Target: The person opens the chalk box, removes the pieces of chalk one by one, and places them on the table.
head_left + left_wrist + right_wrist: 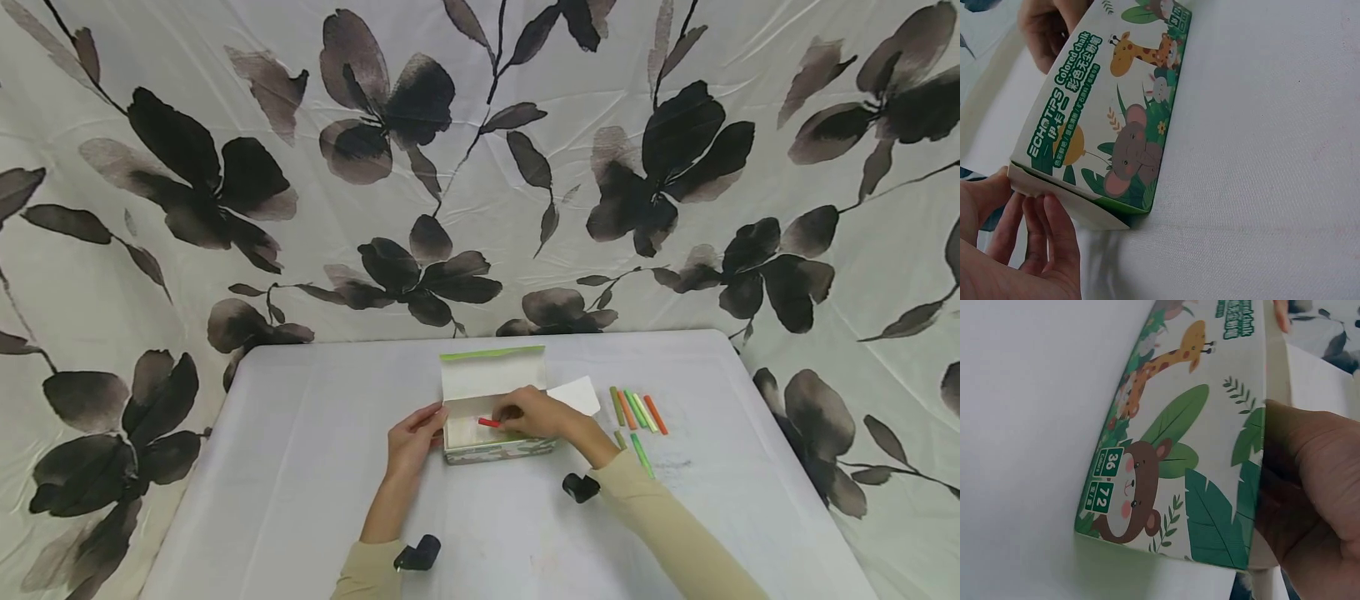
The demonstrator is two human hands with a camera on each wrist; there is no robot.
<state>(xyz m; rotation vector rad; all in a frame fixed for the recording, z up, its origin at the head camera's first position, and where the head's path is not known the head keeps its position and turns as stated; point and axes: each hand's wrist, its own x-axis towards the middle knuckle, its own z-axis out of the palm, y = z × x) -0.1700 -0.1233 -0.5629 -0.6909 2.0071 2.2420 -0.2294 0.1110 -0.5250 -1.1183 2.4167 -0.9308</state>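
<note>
An open chalk box [498, 452], white and green with animal prints, stands in the middle of the table, its lid [492, 375] raised at the back. My left hand [414, 437] holds the box's left end; in the left wrist view its thumb and fingers pinch the end flap [1066, 199]. My right hand [531, 412] reaches into the box from the right with curled fingers. A red chalk stick [489, 422] pokes out at its fingertips inside the box. In the right wrist view the box wall [1172, 444] hides those fingertips.
Several orange, green and yellowish chalk sticks [636, 412] lie on the white table [315, 467] right of the box. A green stick [642, 455] and a short olive one [619, 439] lie nearer me. A white side flap [581, 395] sticks out on the right.
</note>
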